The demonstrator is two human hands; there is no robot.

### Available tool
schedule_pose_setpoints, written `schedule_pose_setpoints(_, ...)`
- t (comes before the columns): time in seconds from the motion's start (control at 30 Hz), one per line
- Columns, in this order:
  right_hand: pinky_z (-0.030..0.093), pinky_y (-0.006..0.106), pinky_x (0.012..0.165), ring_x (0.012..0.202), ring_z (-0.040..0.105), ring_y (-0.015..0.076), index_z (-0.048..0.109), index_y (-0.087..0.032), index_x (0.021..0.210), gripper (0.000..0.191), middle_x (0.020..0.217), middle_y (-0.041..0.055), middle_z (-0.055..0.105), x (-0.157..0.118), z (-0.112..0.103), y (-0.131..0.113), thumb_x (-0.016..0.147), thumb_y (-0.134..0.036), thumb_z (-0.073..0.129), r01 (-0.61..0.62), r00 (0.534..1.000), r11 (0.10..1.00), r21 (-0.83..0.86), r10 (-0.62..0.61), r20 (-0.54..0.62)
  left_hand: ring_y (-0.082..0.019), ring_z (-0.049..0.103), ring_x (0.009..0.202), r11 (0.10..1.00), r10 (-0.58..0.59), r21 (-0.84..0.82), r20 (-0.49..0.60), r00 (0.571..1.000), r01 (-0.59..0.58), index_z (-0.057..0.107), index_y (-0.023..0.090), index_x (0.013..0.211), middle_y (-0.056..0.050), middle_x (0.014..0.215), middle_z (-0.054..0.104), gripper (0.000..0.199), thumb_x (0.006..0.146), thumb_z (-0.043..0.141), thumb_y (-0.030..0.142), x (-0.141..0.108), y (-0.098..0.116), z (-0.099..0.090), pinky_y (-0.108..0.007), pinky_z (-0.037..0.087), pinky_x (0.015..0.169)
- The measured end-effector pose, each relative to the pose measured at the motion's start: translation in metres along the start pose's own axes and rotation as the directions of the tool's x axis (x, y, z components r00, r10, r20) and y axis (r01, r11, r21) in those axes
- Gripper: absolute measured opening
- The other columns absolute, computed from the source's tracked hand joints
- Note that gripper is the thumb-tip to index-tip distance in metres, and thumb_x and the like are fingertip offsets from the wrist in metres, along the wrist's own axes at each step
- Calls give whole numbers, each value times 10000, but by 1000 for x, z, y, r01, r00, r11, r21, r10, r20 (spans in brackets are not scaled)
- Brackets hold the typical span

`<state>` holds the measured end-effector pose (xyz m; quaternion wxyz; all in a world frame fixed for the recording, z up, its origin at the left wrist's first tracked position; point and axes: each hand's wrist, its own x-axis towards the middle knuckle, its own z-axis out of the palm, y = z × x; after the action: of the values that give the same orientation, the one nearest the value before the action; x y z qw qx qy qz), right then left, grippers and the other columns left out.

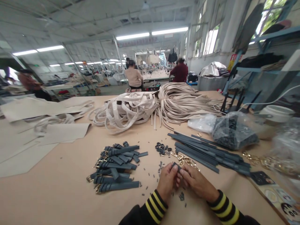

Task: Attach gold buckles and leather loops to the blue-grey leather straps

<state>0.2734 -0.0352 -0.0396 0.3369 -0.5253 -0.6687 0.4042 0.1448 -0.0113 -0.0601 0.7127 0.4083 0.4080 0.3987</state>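
Both hands meet over the front of the table, fingers closed on one dark blue-grey strap [176,166]. My left hand [167,178] pinches it from the left, thumb on top. From the other side my right hand [192,178] grips it; its far part is hidden by the fingers. Just beyond the hands lie gold buckles [184,158] and a cluster of small dark strap loops [162,148]. Small dark cut pieces [181,196] are scattered around. To the left is a pile of dark straps fitted with buckles [118,168].
Long dark strips [203,151] lie at right, near a plastic bag of dark pieces [234,129]. Bundled beige strips [180,103], looped beige straps [131,109] and beige sheets [30,140] cover the back and left. A picture-covered board [273,190] is at right. Several people sit or stand beyond.
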Motion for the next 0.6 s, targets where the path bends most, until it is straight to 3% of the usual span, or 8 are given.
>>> schedule_pose_setpoints(0.07,381,212,508,470,452,93,450,-186,670,301,538,-38,493,-2,-4,-2,878,-373,339,-28,998,997,76,23,58,-36,395,375,993,4,-114,-39,999,-8,441,158,706,70,493,456,323,688,575,451,0,1,0,-142,311,361)
schedule_pose_setpoints(0.13,326,185,400,388,401,69,442,-184,682,286,540,-45,504,-4,-7,-3,865,-386,355,-111,989,981,158,92,117,-38,390,374,992,38,-118,-66,997,-45,417,167,695,73,488,450,316,703,562,447,1,2,-3,-145,316,369)
schedule_pose_setpoints(0.27,318,169,383,388,416,62,459,-171,698,254,570,-35,534,-4,-10,-3,843,-364,380,-143,984,961,238,114,134,-58,415,391,979,68,191,22,997,-71,437,164,708,45,551,485,296,767,472,452,5,7,-15,-171,343,374)
schedule_pose_setpoints(0.33,344,175,398,416,434,67,466,-168,743,203,622,-25,544,-3,-12,1,832,-331,384,-138,989,958,251,121,80,-87,473,476,896,174,406,49,983,-179,481,161,792,12,646,524,262,814,405,410,9,13,-19,-199,398,434)
schedule_pose_setpoints(0.4,322,174,377,402,407,62,459,-172,766,150,638,-29,525,0,-16,6,822,-285,378,-155,987,958,243,163,-13,-128,531,667,690,352,639,114,929,-340,511,167,895,-30,787,559,211,843,369,314,16,22,-21,-238,449,583)
schedule_pose_setpoints(0.47,285,177,364,374,360,58,450,-177,743,138,573,-51,471,2,-19,14,817,-258,366,-176,973,959,223,204,-110,-161,510,863,381,438,813,261,860,-440,525,175,941,-57,920,559,187,836,372,196,25,30,-19,-280,430,752)
schedule_pose_setpoints(0.53,274,188,373,364,340,61,437,-182,717,157,517,-67,426,4,-21,20,821,-277,369,-187,960,959,212,225,-169,-175,475,926,78,369,886,401,839,-458,535,174,906,-64,960,545,194,811,378,112,36,36,-17,-303,392,827)
schedule_pose_setpoints(0.6,283,198,390,365,342,66,431,-184,713,181,502,-71,421,5,-21,23,826,-315,378,-176,958,963,205,216,-191,-177,466,913,-129,255,890,456,853,-437,529,171,870,-65,949,531,190,796,382,76,48,37,-14,-303,382,829)
